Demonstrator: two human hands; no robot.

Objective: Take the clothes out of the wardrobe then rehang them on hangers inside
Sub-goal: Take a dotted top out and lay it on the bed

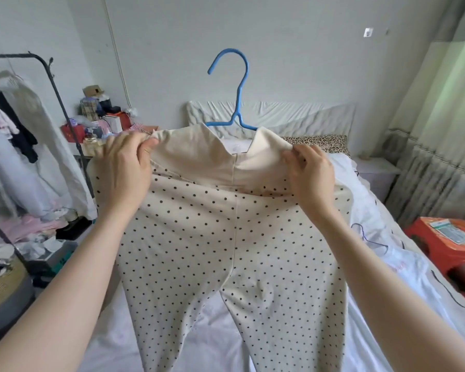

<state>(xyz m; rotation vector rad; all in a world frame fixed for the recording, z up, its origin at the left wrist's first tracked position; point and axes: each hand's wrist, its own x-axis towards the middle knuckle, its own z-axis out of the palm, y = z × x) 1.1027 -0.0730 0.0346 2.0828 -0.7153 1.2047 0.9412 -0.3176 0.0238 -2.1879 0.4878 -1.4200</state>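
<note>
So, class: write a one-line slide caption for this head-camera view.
Both hands, left and right, pinch the polka-dot trousers' waistband over a blue hanger above the bed.

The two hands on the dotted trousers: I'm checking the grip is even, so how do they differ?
The left hand bunches the waistband corner over curled fingers; the right hand pinches its corner. The left sits slightly higher. Both hold the trousers on the blue hanger.
</note>
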